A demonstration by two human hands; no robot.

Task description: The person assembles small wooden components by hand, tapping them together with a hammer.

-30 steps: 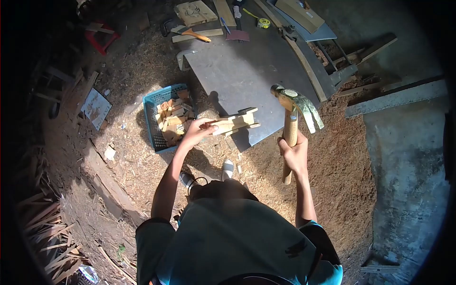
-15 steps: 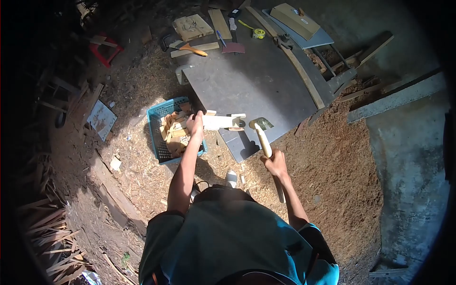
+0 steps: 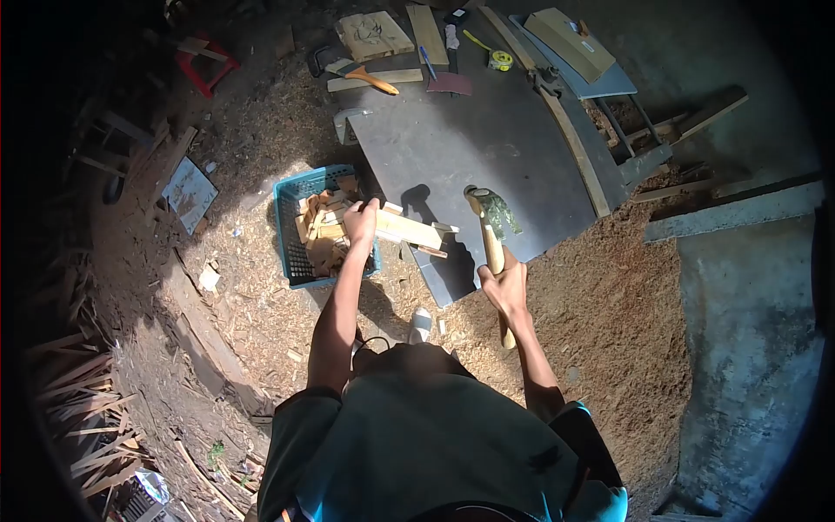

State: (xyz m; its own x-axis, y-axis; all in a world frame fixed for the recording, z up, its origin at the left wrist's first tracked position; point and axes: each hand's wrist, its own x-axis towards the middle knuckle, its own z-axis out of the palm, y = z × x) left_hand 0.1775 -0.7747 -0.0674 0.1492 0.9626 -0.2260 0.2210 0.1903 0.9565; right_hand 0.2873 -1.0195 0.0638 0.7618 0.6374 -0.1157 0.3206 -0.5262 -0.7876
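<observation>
Right hand is closed mid-handle on a head-heavy claw hammer. Left hand grips a light, stiff wooden piece by one end, held at the grey board's near edge.

We see a grey board on sawdust floor; brush, tape measure, wood offcuts lie on it.

A small pale wooden frame of nailed slats sits just left of centre frame, tilted down to the right over the grey tabletop's near corner. A claw hammer with a wooden handle stands nearly upright at centre, its metal head topmost.
</observation>
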